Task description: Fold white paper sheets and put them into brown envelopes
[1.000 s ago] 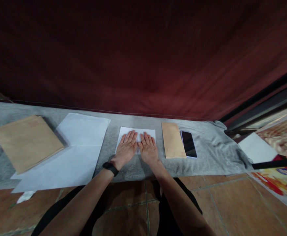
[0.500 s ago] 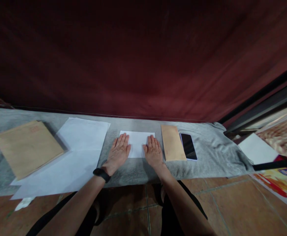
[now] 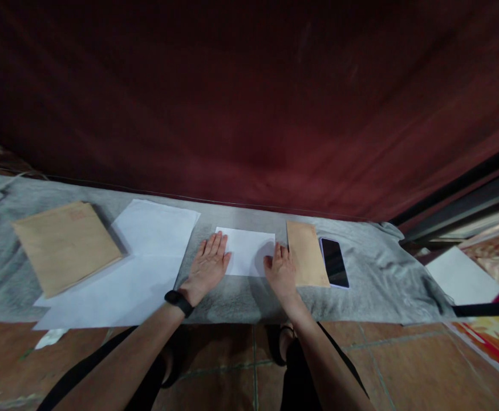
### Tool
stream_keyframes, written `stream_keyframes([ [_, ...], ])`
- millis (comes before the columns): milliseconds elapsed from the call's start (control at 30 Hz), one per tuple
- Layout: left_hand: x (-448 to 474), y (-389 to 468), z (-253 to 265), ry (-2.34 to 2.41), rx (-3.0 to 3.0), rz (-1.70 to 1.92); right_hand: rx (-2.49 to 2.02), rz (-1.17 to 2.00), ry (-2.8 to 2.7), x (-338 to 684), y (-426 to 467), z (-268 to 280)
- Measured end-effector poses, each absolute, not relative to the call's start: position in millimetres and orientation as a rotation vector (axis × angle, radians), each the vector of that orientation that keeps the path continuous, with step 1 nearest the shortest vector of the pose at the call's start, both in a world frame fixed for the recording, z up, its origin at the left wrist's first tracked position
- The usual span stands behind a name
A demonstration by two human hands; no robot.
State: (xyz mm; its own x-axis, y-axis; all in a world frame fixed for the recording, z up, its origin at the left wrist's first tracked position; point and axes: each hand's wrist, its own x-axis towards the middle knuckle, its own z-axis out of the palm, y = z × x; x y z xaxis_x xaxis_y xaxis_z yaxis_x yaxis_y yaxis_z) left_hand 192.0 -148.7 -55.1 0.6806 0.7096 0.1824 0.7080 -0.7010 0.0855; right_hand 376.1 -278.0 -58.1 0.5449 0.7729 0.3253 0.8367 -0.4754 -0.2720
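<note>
A small white sheet of paper, perhaps folded, lies flat on the grey cloth in front of me. My left hand rests flat over its left edge, fingers stretched out, with a black band on the wrist. At the sheet's right edge is my right hand, its fingers extended and thumb apart, holding nothing. Whether its fingertips touch the paper I cannot tell. Just right of that hand lies a brown envelope, partly beside a dark-screened phone.
On the left, several brown envelopes are stacked over large white sheets. Grey cloth covers the long narrow surface. A dark red curtain hangs behind it. Tiled floor shows below, with a colourful printed package at right.
My right hand has slid right, off most of the white sheet, toward the brown envelope. My left hand stays on the paper's left edge. The view has tilted slightly.
</note>
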Motion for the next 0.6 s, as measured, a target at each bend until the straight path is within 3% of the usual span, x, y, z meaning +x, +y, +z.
stream_keyframes([
  [267, 192.9, -150.9, -54.6, 1.235, 2.859, 0.351, -2.378, 0.075, -1.103, 389.0, -277.6, -53.3],
  [467, 191.6, -149.7, -54.7, 1.215, 2.872, 0.353, -2.014, 0.434, -0.916, 399.3, -275.8, -53.0],
  [600, 193.3, -145.9, -53.0, 1.221, 2.805, 0.382, -1.888, 0.481, -0.885, 399.5, -268.5, -40.8],
])
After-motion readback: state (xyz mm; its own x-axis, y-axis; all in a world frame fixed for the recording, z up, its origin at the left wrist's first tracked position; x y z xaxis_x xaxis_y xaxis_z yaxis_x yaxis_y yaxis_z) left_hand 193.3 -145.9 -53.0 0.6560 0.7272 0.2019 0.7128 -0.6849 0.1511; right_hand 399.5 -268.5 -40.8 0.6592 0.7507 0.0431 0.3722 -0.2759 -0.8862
